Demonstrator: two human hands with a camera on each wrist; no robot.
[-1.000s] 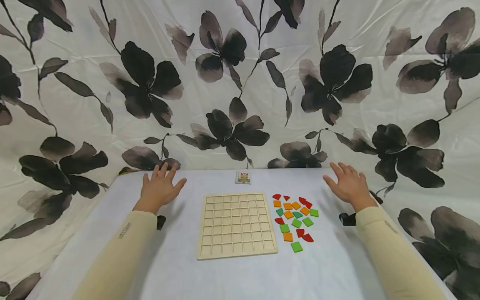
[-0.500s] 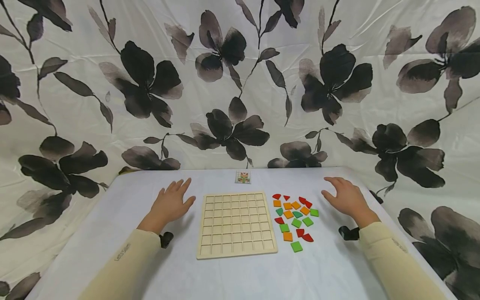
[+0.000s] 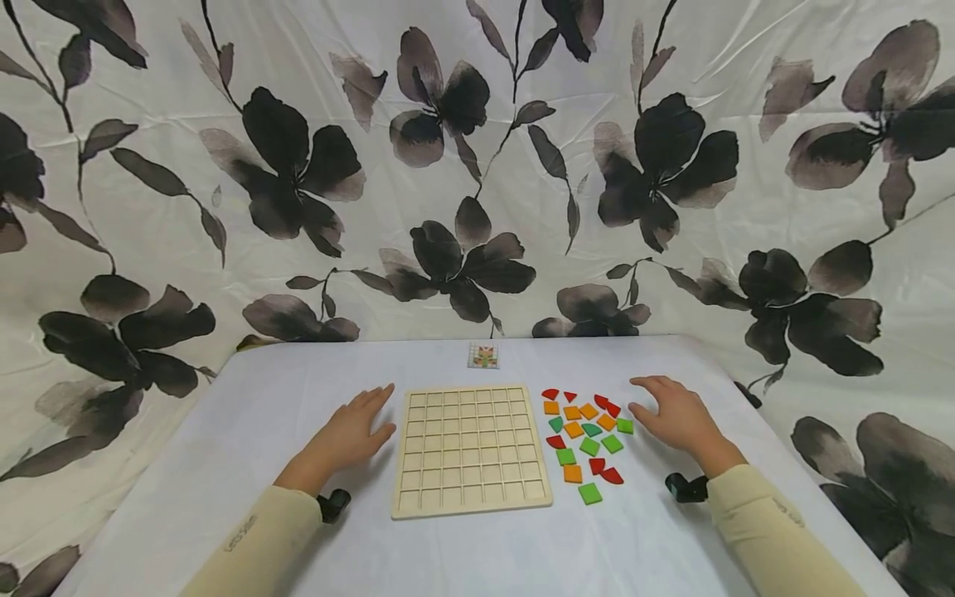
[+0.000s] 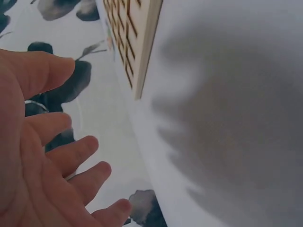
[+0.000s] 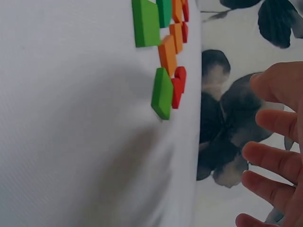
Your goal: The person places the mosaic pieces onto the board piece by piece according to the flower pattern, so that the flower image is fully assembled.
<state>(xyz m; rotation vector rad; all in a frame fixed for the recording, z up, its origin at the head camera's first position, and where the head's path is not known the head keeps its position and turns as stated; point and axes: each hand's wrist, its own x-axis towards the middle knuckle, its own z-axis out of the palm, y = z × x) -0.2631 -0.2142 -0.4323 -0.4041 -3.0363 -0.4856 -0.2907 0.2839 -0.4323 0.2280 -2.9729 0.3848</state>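
A square wooden grid board (image 3: 472,452) lies in the middle of the table. Just left of it, the left hand (image 3: 345,439) hovers with spread fingers and holds nothing; the left wrist view shows that hand (image 4: 52,156) near the board's corner (image 4: 142,61). Several flat red, orange and green pieces lie right of the board, among them a green square (image 3: 590,494) and an orange one (image 3: 572,473). The right hand (image 3: 679,419) is beside these pieces, its fingers extended and empty. In the right wrist view the hand (image 5: 277,146) is apart from a green piece (image 5: 162,93).
A small card (image 3: 483,356) with a coloured grid picture lies behind the board, towards the far edge of the white table (image 3: 477,555). A floral cloth (image 3: 552,199) hangs behind the table. Dark devices are strapped at both wrists.
Both hands have come down and inward, the left towards the board's left side, the right towards the coloured pieces. The board, card and pieces lie as before.
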